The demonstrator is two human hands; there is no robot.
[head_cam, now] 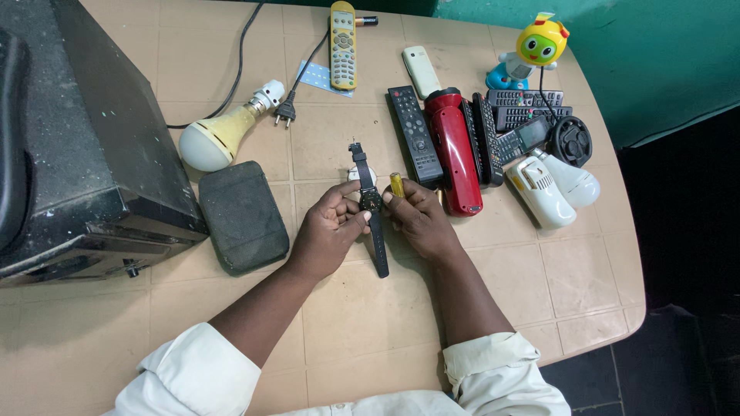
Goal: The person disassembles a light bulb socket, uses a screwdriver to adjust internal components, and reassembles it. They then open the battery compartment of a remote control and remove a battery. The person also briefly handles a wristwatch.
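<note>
A black wristwatch [370, 202] lies stretched out on the beige table [462, 308], its strap running away from me and toward me. My left hand [327, 231] pinches the watch case from the left side. My right hand [416, 219] grips the case from the right and also holds a small tool with a yellow handle [396, 185] that sticks up between its fingers. A small white round object [356, 174] lies just behind the watch, partly hidden by the strap.
A dark pouch [241, 216] and a large black box-shaped device [85, 146] lie to the left, a white bulb [216, 139] and a plug [285, 112] behind. Right of my hands lie several remote controls [415, 132], a red torch [455, 150], white bulbs [551, 189] and a toy robot [532, 50].
</note>
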